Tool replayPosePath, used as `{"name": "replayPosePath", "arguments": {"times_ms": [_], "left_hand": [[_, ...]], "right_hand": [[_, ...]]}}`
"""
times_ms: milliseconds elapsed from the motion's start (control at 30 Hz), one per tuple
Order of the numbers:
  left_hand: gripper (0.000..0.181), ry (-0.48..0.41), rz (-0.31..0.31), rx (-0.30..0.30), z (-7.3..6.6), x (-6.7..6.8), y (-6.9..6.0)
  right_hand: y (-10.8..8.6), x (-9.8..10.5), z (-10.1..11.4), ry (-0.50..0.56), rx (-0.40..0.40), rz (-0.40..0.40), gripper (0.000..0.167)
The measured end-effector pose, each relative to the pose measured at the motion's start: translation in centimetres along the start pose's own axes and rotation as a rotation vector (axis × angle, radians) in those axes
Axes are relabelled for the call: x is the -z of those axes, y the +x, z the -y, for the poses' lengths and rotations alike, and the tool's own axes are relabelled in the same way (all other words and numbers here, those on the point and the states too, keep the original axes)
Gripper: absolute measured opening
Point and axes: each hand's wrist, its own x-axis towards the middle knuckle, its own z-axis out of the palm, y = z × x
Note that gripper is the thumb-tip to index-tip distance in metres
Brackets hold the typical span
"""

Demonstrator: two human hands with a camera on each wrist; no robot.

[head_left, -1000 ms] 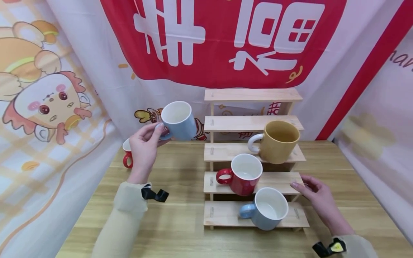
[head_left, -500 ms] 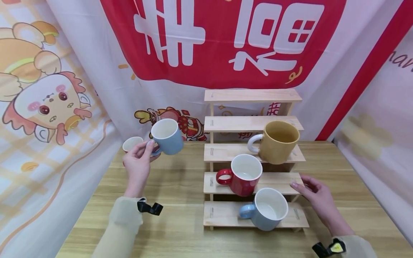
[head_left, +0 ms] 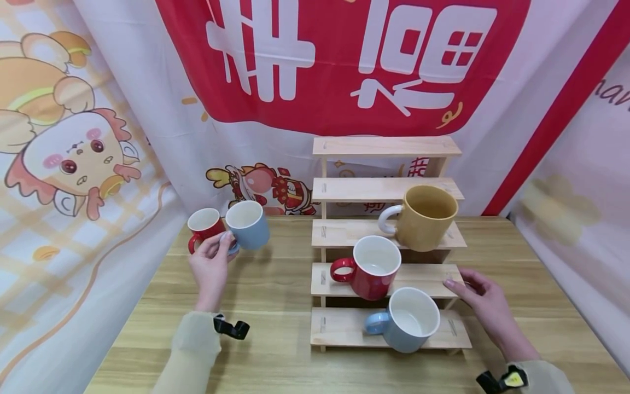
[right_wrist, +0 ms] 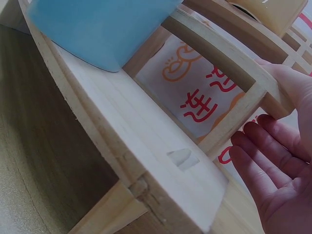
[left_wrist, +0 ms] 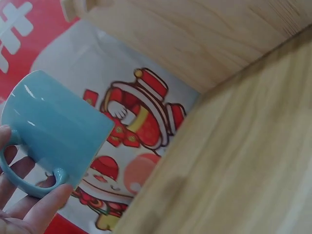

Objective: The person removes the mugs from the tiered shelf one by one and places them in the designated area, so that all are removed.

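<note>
My left hand (head_left: 211,268) pinches the handle of a light blue mug (head_left: 253,230), which is held upright close to the right of a red mug (head_left: 213,232). In the left wrist view this blue mug (left_wrist: 56,122) appears just above the table. My right hand (head_left: 487,301) holds the right end of a stepped wooden shelf (head_left: 428,279) at its second-lowest step. In the right wrist view the thumb lies over the board, with the fingers curled below. On the shelf stand another light blue mug (head_left: 408,331), a second red mug (head_left: 371,279) and a mustard mug (head_left: 425,227).
The wood-grain table (head_left: 275,306) extends between the left hand and the shelf. Behind hangs a white cloth with a red printed panel (head_left: 334,104). A patterned cloth (head_left: 74,164) stands on the left side.
My left hand has lowered the light blue mug and moved it left, toward the red mug. The right hand has stayed on the shelf.
</note>
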Motion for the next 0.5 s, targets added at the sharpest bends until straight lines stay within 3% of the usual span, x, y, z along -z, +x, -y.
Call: {"name": "replayPosePath", "arguments": {"times_ms": [233, 500], "left_hand": [[0.032, 0.022, -0.079, -0.008, 2.3, 0.5, -0.1], [0.034, 0.054, -0.121, 0.039, 3.9, 0.8, 0.6]], "right_hand": [[0.1, 0.0, -0.1, 0.008, 0.0, 0.001, 0.063], [0.1, 0.0, -0.2, 0.055, 0.008, -0.003, 0.057]]}}
